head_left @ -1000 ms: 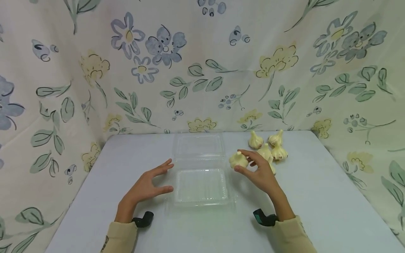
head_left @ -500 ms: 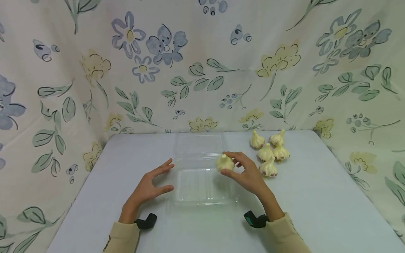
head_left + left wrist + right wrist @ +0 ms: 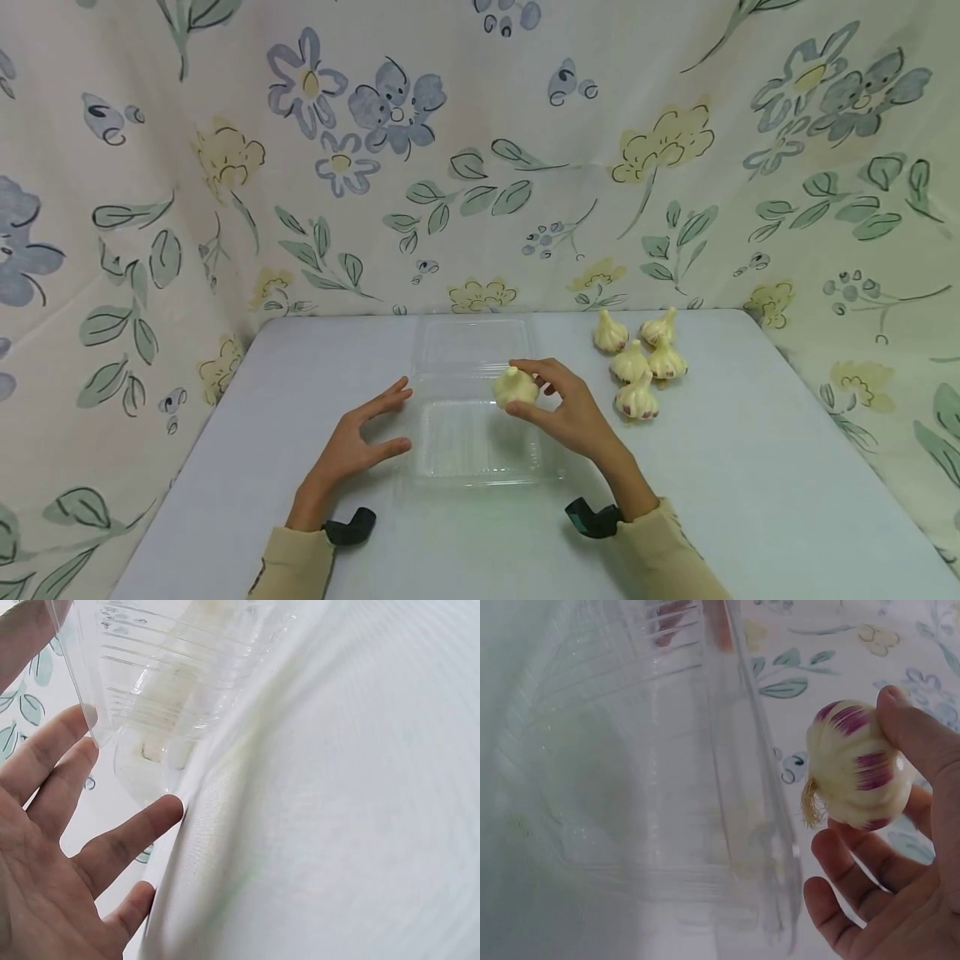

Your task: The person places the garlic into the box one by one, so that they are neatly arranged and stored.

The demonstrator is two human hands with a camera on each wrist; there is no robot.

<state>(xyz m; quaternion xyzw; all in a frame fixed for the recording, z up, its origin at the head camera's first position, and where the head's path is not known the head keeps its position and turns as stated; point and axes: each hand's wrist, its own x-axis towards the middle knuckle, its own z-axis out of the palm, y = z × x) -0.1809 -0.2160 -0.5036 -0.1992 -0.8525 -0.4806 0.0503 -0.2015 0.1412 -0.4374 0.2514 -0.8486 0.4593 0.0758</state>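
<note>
A garlic bulb (image 3: pixel 514 388) is pinched between the thumb and fingers of my right hand (image 3: pixel 564 410), held above the right part of a clear plastic container (image 3: pixel 457 442). In the right wrist view the bulb (image 3: pixel 859 765) shows purple streaks and a tuft of roots, beside the container's wall (image 3: pixel 757 742). My left hand (image 3: pixel 356 437) is at the container's left side, thumb and fingers spread apart. The left wrist view shows fingertips of that hand (image 3: pixel 67 847) at the container's edge (image 3: pixel 90 712); the upper ones appear to touch it.
Several more garlic bulbs (image 3: pixel 630 362) are grouped at the table's back right. The container's lid (image 3: pixel 472 342) lies open behind its base. A floral curtain (image 3: pixel 480 167) hangs behind the white table (image 3: pixel 750 467).
My right hand has carried the garlic bulb leftward from the container's right side to above it. The left hand has stayed nearly still.
</note>
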